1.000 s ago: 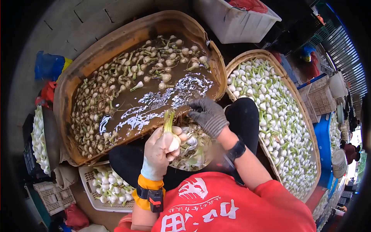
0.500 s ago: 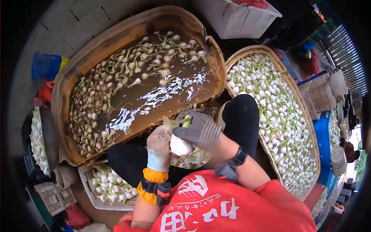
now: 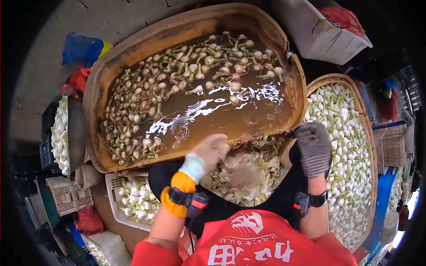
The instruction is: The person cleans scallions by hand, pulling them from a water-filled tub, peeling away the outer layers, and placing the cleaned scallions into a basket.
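The left hand point(image 3: 207, 154), in a pale glove with a light blue cuff, is over the near rim of the brown tub point(image 3: 300, 95), beside the heap of peelings point(image 3: 242, 173). Its fingers are loosely bent; whether its palm holds anything, I cannot tell. The right hand point(image 3: 313, 146), in a grey glove, is well apart from it, between the peelings and the long basin point(image 3: 372, 164). Its back faces up and the fingers point away — how far they are closed, or on what, cannot be told.

Unpeeled bulbs point(image 3: 153, 88) with short green stems lie crowded in the murky water of the tub, mostly along its far and left sides, while light glints on the water nearer the person. White bulbs point(image 3: 346, 150) fill the basin on the right, and more are heaped in the white crate point(image 3: 133, 224) at the lower left.

The peelings sit between the person's knees, just beyond the red shirt point(image 3: 257, 239). Both wrists wear dark straps — the left next to a yellow band point(image 3: 179, 181). A pale bin point(image 3: 326, 42) with red netting point(image 3: 344, 20) stands beyond the tub.
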`<control>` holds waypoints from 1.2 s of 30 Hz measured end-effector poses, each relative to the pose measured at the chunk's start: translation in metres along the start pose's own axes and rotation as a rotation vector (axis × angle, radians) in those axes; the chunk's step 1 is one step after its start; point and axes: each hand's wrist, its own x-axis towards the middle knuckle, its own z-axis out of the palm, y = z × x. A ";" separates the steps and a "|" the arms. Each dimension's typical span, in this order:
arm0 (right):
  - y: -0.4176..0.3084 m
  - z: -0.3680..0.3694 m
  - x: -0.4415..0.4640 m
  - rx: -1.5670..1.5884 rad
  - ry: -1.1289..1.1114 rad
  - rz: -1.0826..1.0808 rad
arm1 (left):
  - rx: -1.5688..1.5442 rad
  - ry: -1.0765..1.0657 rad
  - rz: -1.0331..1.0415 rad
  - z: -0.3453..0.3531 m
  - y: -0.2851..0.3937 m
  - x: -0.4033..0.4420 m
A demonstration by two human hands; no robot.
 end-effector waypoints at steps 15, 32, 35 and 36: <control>0.036 0.084 -0.034 -0.109 -0.697 -0.291 | 0.319 0.000 -0.918 -0.227 -0.335 0.159; -0.030 0.081 -0.021 -0.064 -0.263 -0.105 | 0.416 0.330 0.666 0.023 0.030 0.025; -0.046 0.075 -0.025 -0.020 -0.295 -0.158 | -0.062 0.321 0.398 0.037 0.043 0.001; -0.048 0.073 -0.028 -0.019 -0.290 -0.163 | -0.022 0.384 0.384 0.041 0.049 -0.004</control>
